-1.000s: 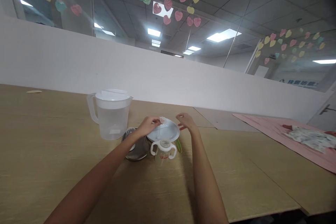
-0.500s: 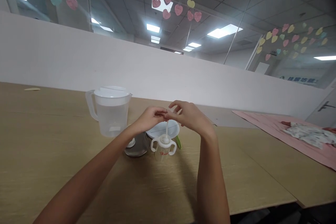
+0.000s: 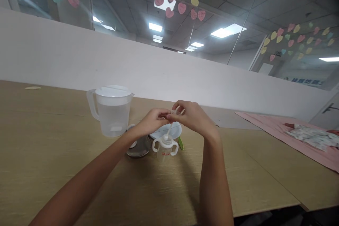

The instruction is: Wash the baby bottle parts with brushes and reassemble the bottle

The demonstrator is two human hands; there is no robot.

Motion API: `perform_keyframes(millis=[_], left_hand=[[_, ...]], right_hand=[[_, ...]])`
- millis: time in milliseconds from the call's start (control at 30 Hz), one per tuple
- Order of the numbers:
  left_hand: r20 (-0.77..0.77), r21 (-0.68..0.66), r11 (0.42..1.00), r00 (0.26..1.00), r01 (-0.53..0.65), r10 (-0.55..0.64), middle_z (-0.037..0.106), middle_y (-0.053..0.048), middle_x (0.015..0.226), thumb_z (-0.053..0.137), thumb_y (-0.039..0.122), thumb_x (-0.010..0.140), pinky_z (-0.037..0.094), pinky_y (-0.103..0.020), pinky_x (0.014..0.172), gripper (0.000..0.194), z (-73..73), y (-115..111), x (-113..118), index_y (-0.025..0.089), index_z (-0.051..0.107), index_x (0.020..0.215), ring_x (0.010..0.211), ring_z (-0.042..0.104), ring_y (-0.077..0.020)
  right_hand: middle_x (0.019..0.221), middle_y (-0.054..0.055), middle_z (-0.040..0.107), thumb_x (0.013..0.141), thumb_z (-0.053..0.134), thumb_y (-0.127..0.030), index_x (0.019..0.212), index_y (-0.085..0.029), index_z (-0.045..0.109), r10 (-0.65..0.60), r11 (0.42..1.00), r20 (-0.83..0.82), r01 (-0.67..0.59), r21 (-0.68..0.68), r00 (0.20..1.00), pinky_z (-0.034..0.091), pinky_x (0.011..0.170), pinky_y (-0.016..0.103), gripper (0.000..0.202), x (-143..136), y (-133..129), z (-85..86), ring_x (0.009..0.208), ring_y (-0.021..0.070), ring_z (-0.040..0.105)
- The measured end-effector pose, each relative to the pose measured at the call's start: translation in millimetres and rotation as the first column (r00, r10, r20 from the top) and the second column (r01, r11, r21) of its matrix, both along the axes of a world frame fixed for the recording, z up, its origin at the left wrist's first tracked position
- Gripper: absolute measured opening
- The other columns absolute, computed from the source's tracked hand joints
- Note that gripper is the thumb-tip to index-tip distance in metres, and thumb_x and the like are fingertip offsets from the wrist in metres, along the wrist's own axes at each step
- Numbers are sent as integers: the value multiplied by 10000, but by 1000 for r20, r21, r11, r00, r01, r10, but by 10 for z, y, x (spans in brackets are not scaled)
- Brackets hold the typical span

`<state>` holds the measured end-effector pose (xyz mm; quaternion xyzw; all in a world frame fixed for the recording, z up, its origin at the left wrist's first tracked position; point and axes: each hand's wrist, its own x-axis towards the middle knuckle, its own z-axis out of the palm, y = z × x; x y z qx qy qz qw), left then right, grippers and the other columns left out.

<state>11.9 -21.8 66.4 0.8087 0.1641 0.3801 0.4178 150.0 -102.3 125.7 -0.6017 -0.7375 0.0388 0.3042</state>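
A clear baby bottle [image 3: 162, 154] with two white handles and red lettering stands open on the table. Over its mouth my right hand [image 3: 195, 117] pinches a translucent straw nipple [image 3: 174, 112]. From that nipple a thin white straw [image 3: 170, 128] slants down, its thick end at the bottle's rim. My left hand [image 3: 151, 123] meets the right one, its fingers closed on the nipple's near-left side; the fingertips partly hide the piece.
Behind the hands lies a pale blue plate [image 3: 159, 133], with a green-handled utensil [image 3: 180, 143] beside it. A dark round tray [image 3: 143, 151] holds small white parts. A lidded water jug [image 3: 113, 120] stands at left, a pink cloth [image 3: 267, 125] at right.
Both hands have shifted slightly right and the straw now leans instead of hanging upright. Its thick end has moved to the left of the bottle's mouth. More of the nipple shows.
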Motion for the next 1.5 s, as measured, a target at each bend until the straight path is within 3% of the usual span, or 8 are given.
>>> perform_keyframes(millis=[267, 500, 767, 933, 1100, 1233, 1367, 1500], left_hand=[[-227, 290, 953, 962, -84, 154, 667, -40, 870, 483, 283, 791, 426, -234, 695, 230, 11, 48, -88, 160, 653, 883, 806, 585, -162], [-722, 456, 840, 428, -296, 543, 587, 1, 507, 656, 102, 563, 347, -223, 494, 41, -118, 306, -474, 136, 634, 574, 501, 523, -135], [-824, 422, 836, 236, -350, 515, 600, -10, 794, 516, 293, 846, 493, -265, 617, 192, -385, 461, -532, 114, 577, 874, 674, 574, -100], [-749, 516, 794, 281, -320, 600, 554, -17, 541, 660, 31, 589, 371, -266, 514, 146, -70, 265, -602, 110, 550, 535, 557, 548, -167], [-505, 637, 720, 556, -275, 660, 576, -17, 632, 439, 158, 762, 320, -254, 529, 166, 364, -78, -667, 165, 536, 628, 581, 515, -149], [-272, 720, 622, 699, -308, 661, 575, -44, 809, 315, 245, 854, 376, -258, 590, 213, 484, -299, -556, 174, 498, 772, 707, 532, -164], [-120, 842, 426, 653, -332, 748, 551, -57, 801, 263, 204, 876, 400, -282, 598, 213, 413, -316, -411, 159, 468, 837, 683, 522, -171], [111, 961, 90, 664, -261, 740, 559, -70, 742, 277, 115, 853, 415, -325, 635, 204, 315, -298, -303, 139, 478, 823, 674, 526, -192]], right_hand=[[754, 23, 628, 691, 611, -406, 814, -182, 605, -5, 996, 72, 12, -91, 997, 342, 497, 212, 256, 50, 174, -97, 598, 108, 532], [755, 81, 654, 587, 712, -407, 705, -152, 643, 62, 924, 394, 97, -371, 917, 361, 510, 246, 289, -48, 593, -360, 682, 192, 586], [1036, 108, 623, 620, 692, -434, 1063, -154, 597, 78, 950, 312, 24, -311, 947, 428, 711, 284, 532, -89, 639, -460, 943, 239, 570], [903, 104, 643, 653, 650, -480, 1082, -137, 574, 124, 961, 145, -83, -262, 982, 432, 694, 298, 555, -149, 570, -445, 834, 222, 589], [1022, 88, 602, 644, 664, -390, 1116, -174, 502, 333, 943, -4, -333, -5, 943, 420, 747, 307, 544, -365, 606, -500, 911, 208, 555], [817, 12, 609, 655, 592, -240, 892, -181, 523, 341, 912, -87, -307, 270, 936, 414, 659, 262, 254, -518, 682, -528, 737, 164, 548], [824, 24, 607, 699, 479, -175, 918, -176, 519, 280, 875, -142, -192, 444, 949, 425, 661, 245, 223, -554, 662, -510, 732, 154, 549], [1127, 85, 553, 751, 450, -205, 1123, -174, 474, 270, 823, -71, -191, 535, 960, 429, 824, 264, 374, -466, 650, -542, 981, 169, 539]])
